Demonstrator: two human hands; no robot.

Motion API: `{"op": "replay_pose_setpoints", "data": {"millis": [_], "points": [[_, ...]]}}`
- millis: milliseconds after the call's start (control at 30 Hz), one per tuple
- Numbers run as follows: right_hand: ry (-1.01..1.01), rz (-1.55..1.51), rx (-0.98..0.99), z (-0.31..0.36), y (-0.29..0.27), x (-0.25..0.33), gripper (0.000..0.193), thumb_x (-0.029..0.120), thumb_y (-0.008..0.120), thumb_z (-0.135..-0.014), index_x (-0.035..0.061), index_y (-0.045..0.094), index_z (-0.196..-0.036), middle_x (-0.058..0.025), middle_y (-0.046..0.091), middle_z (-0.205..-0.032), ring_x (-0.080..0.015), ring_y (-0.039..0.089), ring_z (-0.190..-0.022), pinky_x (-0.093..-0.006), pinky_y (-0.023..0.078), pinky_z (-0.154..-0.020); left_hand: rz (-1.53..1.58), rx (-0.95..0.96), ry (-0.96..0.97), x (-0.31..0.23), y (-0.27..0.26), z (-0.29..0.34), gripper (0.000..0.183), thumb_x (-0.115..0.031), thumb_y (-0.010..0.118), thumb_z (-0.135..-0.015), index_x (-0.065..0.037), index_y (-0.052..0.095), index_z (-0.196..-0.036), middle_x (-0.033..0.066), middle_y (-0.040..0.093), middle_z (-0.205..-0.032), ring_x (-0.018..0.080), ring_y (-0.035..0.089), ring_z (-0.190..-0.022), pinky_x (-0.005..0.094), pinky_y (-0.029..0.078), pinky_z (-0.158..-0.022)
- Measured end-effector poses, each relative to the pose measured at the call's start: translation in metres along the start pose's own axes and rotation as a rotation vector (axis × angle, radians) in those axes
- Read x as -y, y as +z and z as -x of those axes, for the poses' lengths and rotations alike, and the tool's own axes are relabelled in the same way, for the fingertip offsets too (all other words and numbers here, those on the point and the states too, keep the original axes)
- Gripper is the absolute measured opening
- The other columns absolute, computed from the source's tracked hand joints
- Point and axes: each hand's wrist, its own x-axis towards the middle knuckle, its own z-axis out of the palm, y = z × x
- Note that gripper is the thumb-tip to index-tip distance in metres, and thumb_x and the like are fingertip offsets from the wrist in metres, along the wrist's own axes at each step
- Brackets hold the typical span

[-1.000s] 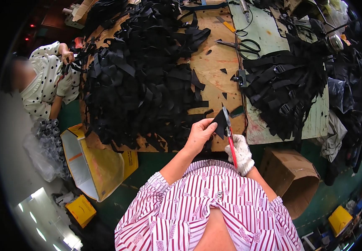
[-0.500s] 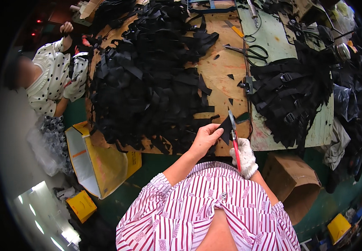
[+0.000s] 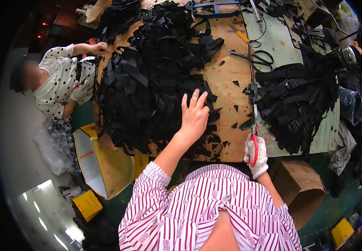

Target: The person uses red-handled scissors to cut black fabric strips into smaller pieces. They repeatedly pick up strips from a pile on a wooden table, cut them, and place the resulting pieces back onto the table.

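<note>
My left hand (image 3: 194, 118) is bare and reaches over the right edge of a large heap of black webbing pieces (image 3: 143, 96), fingers spread, with no piece between them. Whether the fingertips touch the cloth I cannot tell. In a white knitted glove, my right hand (image 3: 258, 158) is closed around red-handled scissors (image 3: 254, 136) at the table's near edge. Their blades point away from me, close to a dark metal clip-like part (image 3: 253, 91). Small black triangular offcuts (image 3: 234, 125) lie scattered on the wood between my hands.
Black straps with buckles (image 3: 294, 100) are piled at right. Larger black scissors (image 3: 256, 58) and a yellow-handled cutter (image 3: 240, 34) lie farther back. A cardboard box (image 3: 300, 184) and a yellow bag (image 3: 105, 167) stand below the table. At left, a co-worker (image 3: 61, 83) touches the table's side.
My left hand has let go of a black piece and moved away and left to the heap, its fingers spreading. The scissors have shifted right. The co-worker's raised hand has come down to the table.
</note>
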Motion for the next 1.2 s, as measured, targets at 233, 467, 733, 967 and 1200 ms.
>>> {"op": "replay_pose_setpoints", "data": {"millis": [233, 467, 733, 967, 1200], "points": [[-0.053, 0.030, -0.020, 0.002, 0.010, 0.001, 0.030, 0.025, 0.054, -0.090, 0.0048, 0.044, -0.109, -0.0004, 0.047, -0.067, -0.0070, 0.041, -0.043, -0.0195, 0.037, -0.038, -0.298, 0.347, 0.017, 0.022, 0.020, -0.047, 0.013, -0.010, 0.058, -0.075, -0.007, 0.067, -0.084, 0.0126, 0.049, -0.128, 0.0328, 0.035, -0.129, 0.0585, 0.011, -0.108], [-0.001, 0.100, -0.021, -0.002, 0.000, 0.000, 0.031, 0.007, 0.058, -0.085, 0.0051, 0.040, -0.111, -0.0007, 0.049, -0.076, -0.0060, 0.045, -0.050, -0.0204, 0.039, -0.039, 0.212, -0.299, 0.059, 0.030, 0.013, -0.041, 0.015, -0.007, 0.065, -0.078, -0.003, 0.061, -0.092, 0.0011, 0.061, -0.084, 0.0154, 0.059, -0.088, 0.0394, 0.032, -0.103], [-0.247, 0.273, 0.219, 0.003, 0.016, 0.001, 0.035, 0.010, 0.064, -0.084, 0.0034, 0.043, -0.112, -0.0018, 0.052, -0.083, -0.0113, 0.052, -0.070, -0.0263, 0.046, -0.067, 1.772, -0.065, -0.478, 0.002, 0.000, 0.002, 0.018, -0.010, 0.056, -0.092, -0.001, 0.057, -0.107, -0.0010, 0.061, -0.092, 0.0050, 0.055, -0.081, 0.0192, 0.045, -0.075], [-0.099, 0.378, 0.270, 0.007, 0.021, 0.000, 0.037, 0.015, 0.058, -0.087, 0.0040, 0.039, -0.117, -0.0037, 0.053, -0.085, -0.0069, 0.049, -0.063, -0.0233, 0.044, -0.058, 1.769, -0.122, -0.521, -0.019, -0.004, 0.012, 0.019, -0.010, 0.056, -0.092, 0.000, 0.056, -0.108, -0.0013, 0.061, -0.094, 0.0037, 0.054, -0.083, 0.0177, 0.043, -0.075], [-0.124, 0.486, 0.263, -0.005, 0.014, -0.022, 0.043, 0.021, 0.059, -0.086, 0.0005, 0.040, -0.118, -0.0078, 0.055, -0.090, -0.0153, 0.055, -0.076, -0.0299, 0.047, -0.072, 1.712, -0.049, -0.557, -0.032, 0.005, 0.025, 0.019, -0.009, 0.057, -0.091, 0.000, 0.057, -0.108, -0.0026, 0.060, -0.092, 0.0024, 0.053, -0.082, 0.0170, 0.042, -0.073]]}}
